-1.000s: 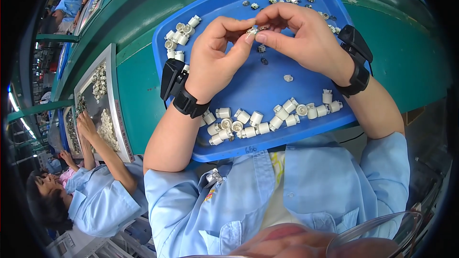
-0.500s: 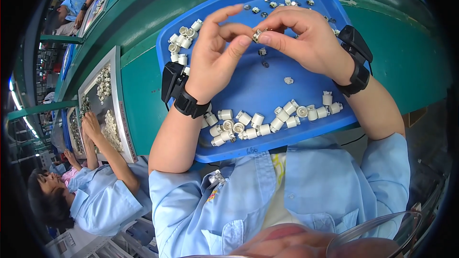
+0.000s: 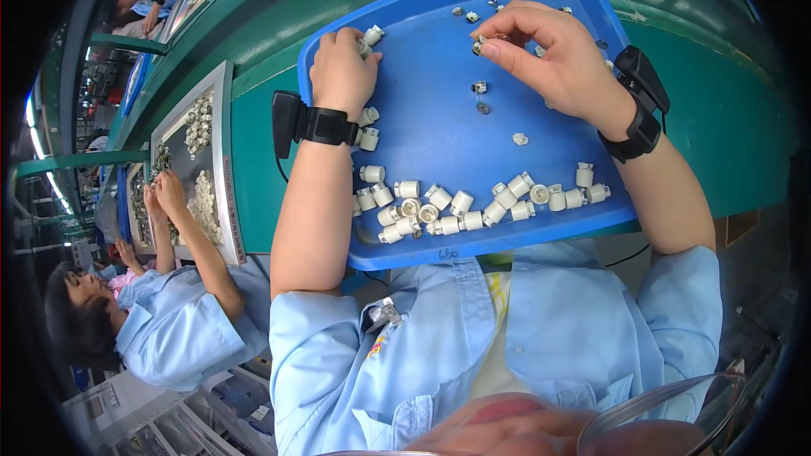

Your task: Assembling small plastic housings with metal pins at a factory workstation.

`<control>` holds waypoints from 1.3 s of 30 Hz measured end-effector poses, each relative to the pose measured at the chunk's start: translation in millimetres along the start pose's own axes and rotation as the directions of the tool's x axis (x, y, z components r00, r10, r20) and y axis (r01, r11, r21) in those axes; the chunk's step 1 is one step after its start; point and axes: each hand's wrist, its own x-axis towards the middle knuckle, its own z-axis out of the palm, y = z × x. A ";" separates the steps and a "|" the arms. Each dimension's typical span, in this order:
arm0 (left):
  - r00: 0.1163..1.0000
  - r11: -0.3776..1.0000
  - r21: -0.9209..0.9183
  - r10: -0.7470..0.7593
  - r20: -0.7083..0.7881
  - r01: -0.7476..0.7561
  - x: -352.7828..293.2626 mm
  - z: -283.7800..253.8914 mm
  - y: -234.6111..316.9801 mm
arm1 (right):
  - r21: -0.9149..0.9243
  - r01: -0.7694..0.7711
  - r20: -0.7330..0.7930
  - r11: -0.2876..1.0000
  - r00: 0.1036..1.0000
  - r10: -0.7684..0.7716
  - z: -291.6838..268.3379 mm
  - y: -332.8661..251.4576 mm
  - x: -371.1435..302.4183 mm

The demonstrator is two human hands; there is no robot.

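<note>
My left hand [image 3: 345,72] reaches to the far left of a blue tray [image 3: 439,139], its fingers curled round a white cylindrical socket [image 3: 363,48] that is mostly hidden. Another white socket lies just beyond the fingertips. Over the tray's far right part, my right hand [image 3: 553,59] pinches a small white-and-metal insert [image 3: 478,45] between thumb and fingers. Below it on the tray floor lie a similar small insert [image 3: 479,87] and a dark round piece [image 3: 483,108]. A small whitish piece [image 3: 519,139] rests nearer to me.
Several white sockets [image 3: 460,202] lie along the tray's near side, with a few more [image 3: 369,137] by my left wrist. Small metal parts [image 3: 471,18] are scattered at the far side. The tray stands on a green bench [image 3: 258,131]. To the left, a co-worker [image 3: 182,321] handles parts at a metal-framed tray [image 3: 226,160].
My left hand has left the right hand and moved left to the white sockets. The right hand keeps the small insert, a little further right. The view has shifted slightly.
</note>
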 end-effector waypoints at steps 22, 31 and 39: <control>0.964 0.756 -0.649 0.101 0.247 0.087 -5.8 -12.2 27.4 | 0.024 -0.120 0.023 0.993 0.993 0.119 -7.2 1.5 2.4; 0.953 0.140 -0.982 0.255 0.163 0.131 -24.8 -31.3 54.8 | 0.004 -0.090 0.004 0.996 0.996 0.090 -6.2 2.9 2.3; 0.889 0.180 -0.970 0.399 0.226 0.166 -22.7 -36.5 48.4 | -0.081 0.115 0.003 0.990 0.993 -0.115 -1.4 -5.2 3.2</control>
